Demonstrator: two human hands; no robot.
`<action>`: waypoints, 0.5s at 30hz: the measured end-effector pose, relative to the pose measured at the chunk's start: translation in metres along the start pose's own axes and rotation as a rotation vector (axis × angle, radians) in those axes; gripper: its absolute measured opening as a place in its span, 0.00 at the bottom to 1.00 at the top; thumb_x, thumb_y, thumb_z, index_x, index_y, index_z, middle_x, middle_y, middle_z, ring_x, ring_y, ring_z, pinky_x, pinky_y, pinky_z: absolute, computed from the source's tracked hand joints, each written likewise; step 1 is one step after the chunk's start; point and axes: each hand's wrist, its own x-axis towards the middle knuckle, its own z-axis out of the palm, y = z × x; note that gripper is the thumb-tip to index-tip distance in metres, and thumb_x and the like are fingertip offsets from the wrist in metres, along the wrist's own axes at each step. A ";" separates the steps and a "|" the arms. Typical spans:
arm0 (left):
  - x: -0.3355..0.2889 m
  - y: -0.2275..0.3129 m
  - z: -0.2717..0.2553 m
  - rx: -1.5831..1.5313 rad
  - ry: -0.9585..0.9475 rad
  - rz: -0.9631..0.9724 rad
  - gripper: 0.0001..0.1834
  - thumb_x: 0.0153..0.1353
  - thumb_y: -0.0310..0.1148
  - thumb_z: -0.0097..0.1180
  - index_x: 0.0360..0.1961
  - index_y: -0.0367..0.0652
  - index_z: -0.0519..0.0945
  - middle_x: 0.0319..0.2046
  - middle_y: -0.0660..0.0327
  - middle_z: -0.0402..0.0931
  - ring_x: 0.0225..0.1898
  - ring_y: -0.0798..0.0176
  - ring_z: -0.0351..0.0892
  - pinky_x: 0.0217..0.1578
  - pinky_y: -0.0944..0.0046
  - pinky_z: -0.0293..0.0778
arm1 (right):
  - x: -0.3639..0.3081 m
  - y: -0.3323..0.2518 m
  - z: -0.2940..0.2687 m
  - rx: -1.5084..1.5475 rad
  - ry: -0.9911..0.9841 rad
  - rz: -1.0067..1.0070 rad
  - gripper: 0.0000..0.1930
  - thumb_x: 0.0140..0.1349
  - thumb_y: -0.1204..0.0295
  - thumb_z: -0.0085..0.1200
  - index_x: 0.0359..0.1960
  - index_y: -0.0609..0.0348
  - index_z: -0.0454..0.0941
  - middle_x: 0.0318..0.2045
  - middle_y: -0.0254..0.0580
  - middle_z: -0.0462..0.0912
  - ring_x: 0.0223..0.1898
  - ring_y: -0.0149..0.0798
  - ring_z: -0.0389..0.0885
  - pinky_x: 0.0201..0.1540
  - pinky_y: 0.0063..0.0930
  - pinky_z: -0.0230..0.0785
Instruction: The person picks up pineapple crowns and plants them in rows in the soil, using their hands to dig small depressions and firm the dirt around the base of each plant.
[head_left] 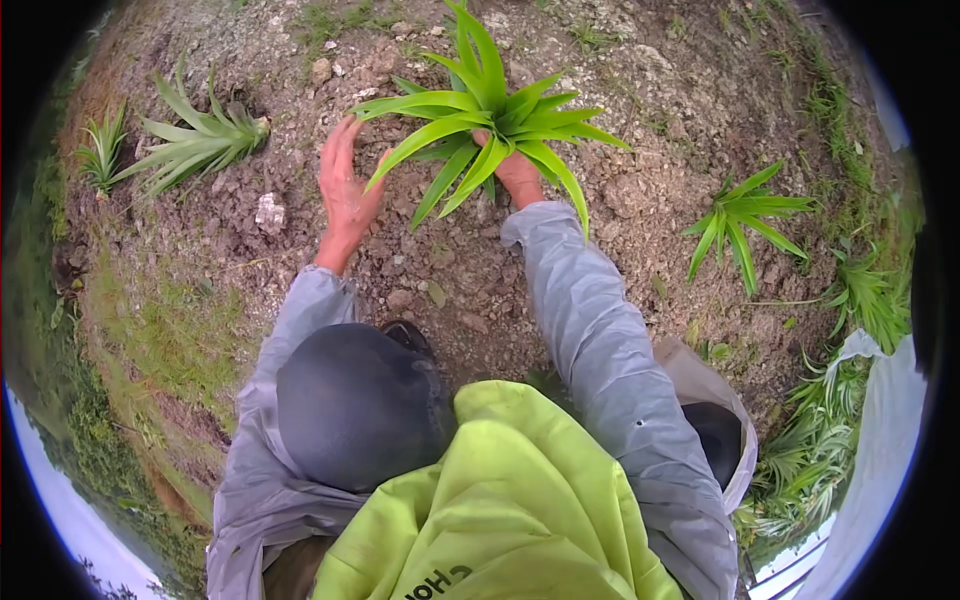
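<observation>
A bright green pineapple plant [497,112] stands in front of me, its long leaves fanning out over the soil. My right hand [520,180] reaches in under the leaves and grips it near its base; most of the fingers are hidden by the foliage. To the left of the plant, my left hand [347,190] is held open over the ground, thumb apart from the fingers, with nothing in it. The leaf tips come close to that hand.
Another pineapple plant [205,135] lies on its side at the left, a smaller one [103,150] beyond it. At the right stands a further pineapple plant [738,215]. Several more plants [810,450] are heaped beside a whitish sheet [885,420]. Loose stony soil [630,60] surrounds everything.
</observation>
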 end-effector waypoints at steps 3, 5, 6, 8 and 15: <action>-0.006 -0.024 0.004 0.051 0.051 -0.184 0.43 0.62 0.46 0.70 0.73 0.41 0.64 0.67 0.41 0.67 0.68 0.37 0.67 0.67 0.44 0.65 | 0.003 -0.001 0.009 0.023 0.015 -0.071 0.16 0.57 0.62 0.70 0.44 0.55 0.85 0.40 0.38 0.90 0.41 0.43 0.86 0.48 0.41 0.76; -0.005 -0.028 0.013 0.070 0.061 -0.262 0.43 0.64 0.48 0.67 0.73 0.40 0.63 0.66 0.39 0.67 0.67 0.36 0.67 0.67 0.44 0.65 | 0.009 -0.004 0.014 0.027 0.028 -0.121 0.17 0.57 0.63 0.71 0.46 0.56 0.85 0.41 0.38 0.90 0.42 0.43 0.86 0.48 0.41 0.76; -0.007 -0.019 0.022 0.070 0.053 -0.312 0.42 0.65 0.49 0.65 0.73 0.40 0.63 0.66 0.38 0.67 0.67 0.35 0.67 0.67 0.44 0.64 | 0.005 0.001 0.014 0.019 0.022 -0.121 0.18 0.58 0.63 0.71 0.47 0.56 0.84 0.41 0.38 0.90 0.42 0.42 0.86 0.49 0.41 0.76; -0.002 -0.013 0.032 0.006 0.057 -0.283 0.41 0.65 0.49 0.65 0.72 0.39 0.65 0.63 0.40 0.70 0.63 0.38 0.71 0.64 0.45 0.68 | 0.000 0.009 0.013 -0.134 0.062 -0.260 0.19 0.58 0.63 0.71 0.49 0.56 0.84 0.41 0.38 0.89 0.42 0.42 0.85 0.50 0.41 0.76; 0.015 0.007 0.065 -0.175 -0.019 -0.153 0.27 0.72 0.42 0.55 0.65 0.36 0.73 0.54 0.38 0.77 0.54 0.34 0.78 0.57 0.45 0.74 | -0.004 0.011 0.001 0.251 -0.003 -0.228 0.19 0.60 0.62 0.70 0.49 0.57 0.84 0.46 0.39 0.88 0.45 0.40 0.84 0.52 0.40 0.76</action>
